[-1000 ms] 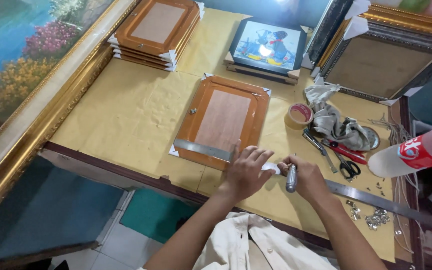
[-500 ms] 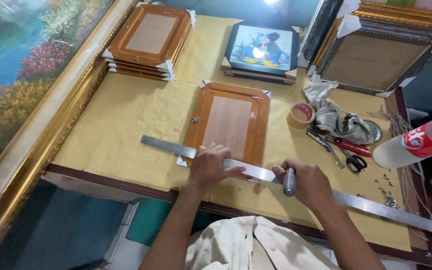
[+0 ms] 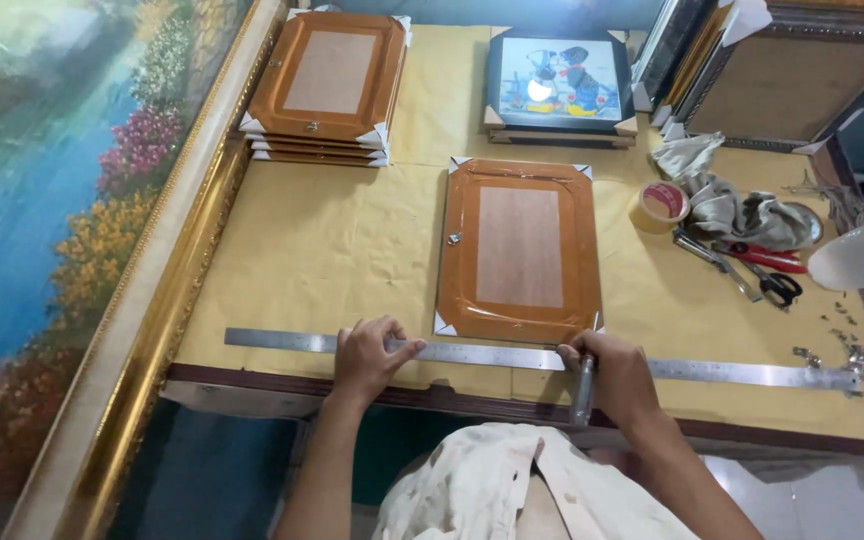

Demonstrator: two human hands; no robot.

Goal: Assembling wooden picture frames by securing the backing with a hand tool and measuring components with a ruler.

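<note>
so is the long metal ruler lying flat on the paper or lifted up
Lying flat. The ruler rests along the near edge of the brown paper, the left hand pressing down on it and the right hand beside it holding a tool.

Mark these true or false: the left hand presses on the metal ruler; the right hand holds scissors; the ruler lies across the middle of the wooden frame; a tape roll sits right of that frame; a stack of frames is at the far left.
1. The left hand presses on the long metal ruler: true.
2. The right hand holds scissors: false; it grips a slim metal-handled tool, and the scissors lie apart.
3. The ruler crosses the middle of the wooden frame: false; it lies along the frame's near edge.
4. A tape roll sits right of the frame: true.
5. A stack of frames is at the far left: true.
</note>
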